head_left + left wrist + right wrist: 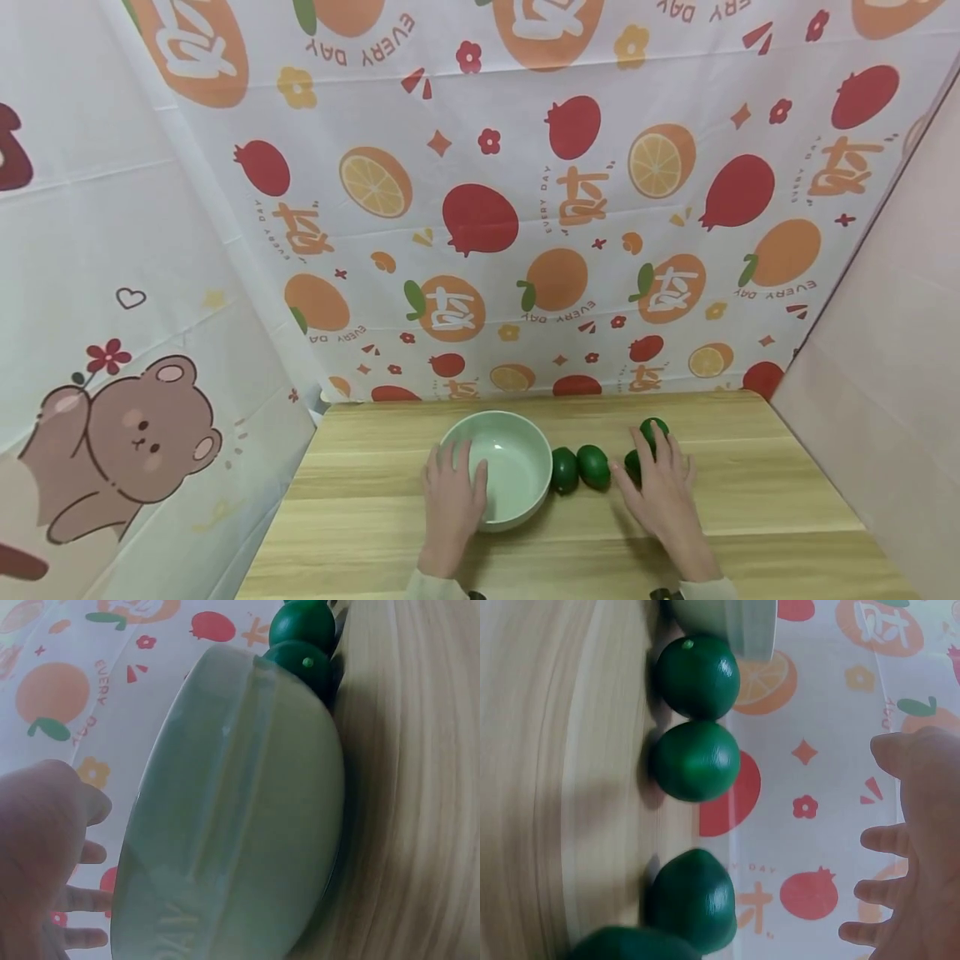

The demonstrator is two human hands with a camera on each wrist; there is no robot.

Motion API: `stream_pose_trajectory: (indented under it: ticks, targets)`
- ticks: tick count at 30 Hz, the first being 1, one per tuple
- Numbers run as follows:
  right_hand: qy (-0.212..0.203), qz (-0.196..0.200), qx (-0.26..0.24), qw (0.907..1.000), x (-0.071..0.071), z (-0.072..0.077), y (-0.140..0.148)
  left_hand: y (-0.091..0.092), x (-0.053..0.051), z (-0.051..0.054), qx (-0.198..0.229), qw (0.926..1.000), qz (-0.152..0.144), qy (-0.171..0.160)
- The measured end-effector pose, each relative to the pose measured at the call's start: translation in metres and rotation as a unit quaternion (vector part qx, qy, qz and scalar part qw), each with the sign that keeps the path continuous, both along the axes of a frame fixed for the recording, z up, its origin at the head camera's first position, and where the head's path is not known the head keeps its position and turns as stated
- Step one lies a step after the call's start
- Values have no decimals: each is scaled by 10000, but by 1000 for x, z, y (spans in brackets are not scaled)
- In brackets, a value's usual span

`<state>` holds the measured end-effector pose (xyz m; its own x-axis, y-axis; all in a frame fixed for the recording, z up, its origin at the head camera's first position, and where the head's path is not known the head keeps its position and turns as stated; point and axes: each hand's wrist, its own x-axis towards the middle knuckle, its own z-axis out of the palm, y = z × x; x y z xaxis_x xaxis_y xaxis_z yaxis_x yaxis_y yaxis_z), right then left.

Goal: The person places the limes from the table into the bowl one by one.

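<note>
A pale green bowl (512, 467) stands upright on the wooden table, its inside bare where it shows. Over its left rim lies my left hand (454, 492), fingers spread and gripping nothing; whether it touches the rim I cannot tell. Just right of the bowl sit two dark green limes, one (564, 471) beside its wall and another (594, 467) next to that. My right hand (663, 492) hovers over two more limes, the far one (654, 428) and a nearer one (632, 467), both partly hidden by it. In the right wrist view its fingers (885, 891) are extended, apart from the limes (694, 900).
The light wooden table (360, 500) reaches back to a fruit-printed cloth (480, 225). A pale cloth with a bear print (142, 433) hangs at the left, and a plain pale wall (877, 375) bounds the right side.
</note>
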<state>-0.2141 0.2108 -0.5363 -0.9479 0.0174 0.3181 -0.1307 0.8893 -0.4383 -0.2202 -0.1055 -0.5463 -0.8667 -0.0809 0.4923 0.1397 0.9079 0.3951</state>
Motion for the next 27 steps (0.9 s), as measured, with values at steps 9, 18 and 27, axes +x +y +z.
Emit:
stream_pose_trajectory:
  ticks: [9,18,27]
  targets:
    - [-66,-126,90,9999,7,2,18,-10,-4,3,120,9998,135,46]
    - [-188,-270,278,9991,16,-2,36,-18,-5,4,544,9978,164,-355]
    - [-214,-349,346,9986,25,-9,51,-23,-4,1,878,9936,255,-670]
